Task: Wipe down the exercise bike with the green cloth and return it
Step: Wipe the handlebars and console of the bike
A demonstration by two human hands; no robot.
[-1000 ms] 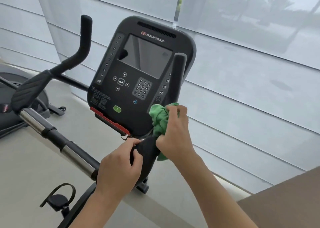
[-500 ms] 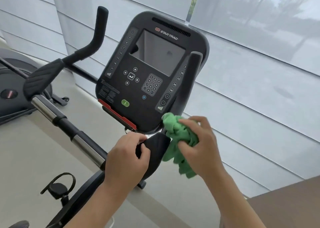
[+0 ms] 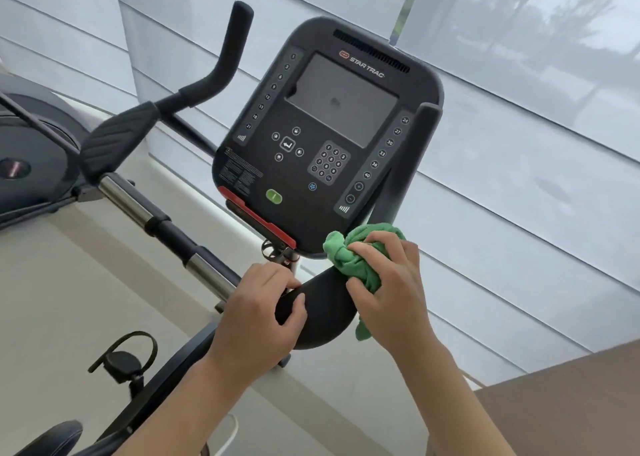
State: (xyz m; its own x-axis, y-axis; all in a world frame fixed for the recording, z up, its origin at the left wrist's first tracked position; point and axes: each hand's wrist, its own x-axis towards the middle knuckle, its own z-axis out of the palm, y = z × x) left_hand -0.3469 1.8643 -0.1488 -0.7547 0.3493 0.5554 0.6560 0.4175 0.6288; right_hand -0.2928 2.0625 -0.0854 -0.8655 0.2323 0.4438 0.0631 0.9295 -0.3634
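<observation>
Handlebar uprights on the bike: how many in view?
2. Left upright rises left of the console. Right upright stands against the console's right edge, above the green cloth that the right hand grips. None seem hidden.

Bunched green cloth on bike handlebar.

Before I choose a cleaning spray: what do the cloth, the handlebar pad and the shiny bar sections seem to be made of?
Green cloth: soft, fuzzy, bunches up, probably microfibre. Handlebar pad: matte black, smooth, likely rubber or moulded foam. Bar sections: bright and mirror-like, apparently polished or chromed metal.
</observation>
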